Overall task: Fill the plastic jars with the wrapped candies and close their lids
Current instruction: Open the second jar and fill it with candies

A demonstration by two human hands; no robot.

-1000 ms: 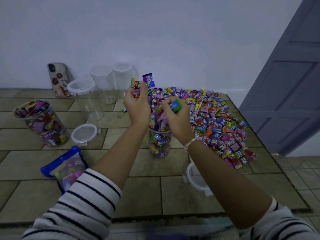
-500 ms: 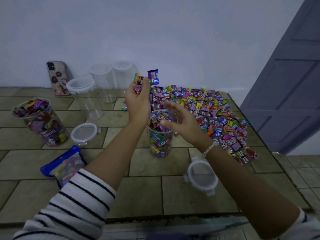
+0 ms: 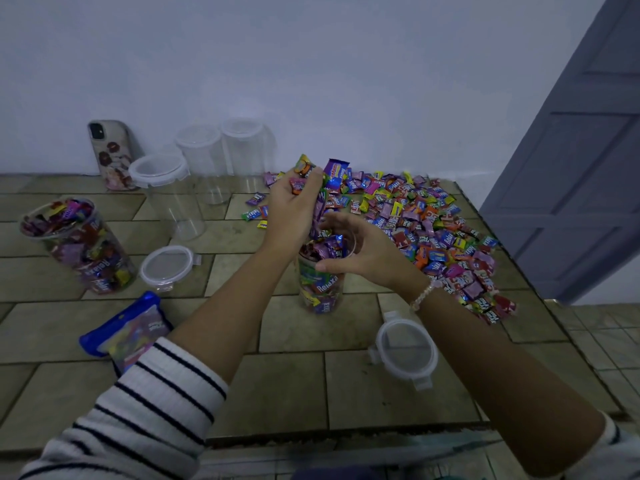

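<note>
Since the earlier frame the right hand point(image 3: 367, 258) has closed in to cup the rim of the jar point(image 3: 320, 289) at frame centre; the left hand point(image 3: 291, 213) grips a fistful of candies point(image 3: 334, 169) just above its mouth. Judged: wrappers light and slippery; jar light, tippable, best steadied at the rim.

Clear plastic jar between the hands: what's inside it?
Inside, wrapped candies fill the clear plastic jar almost to its rim, mostly purple on top. The right hand cups the rim and the left hand, gripping more candies, covers part of the mouth.
</note>
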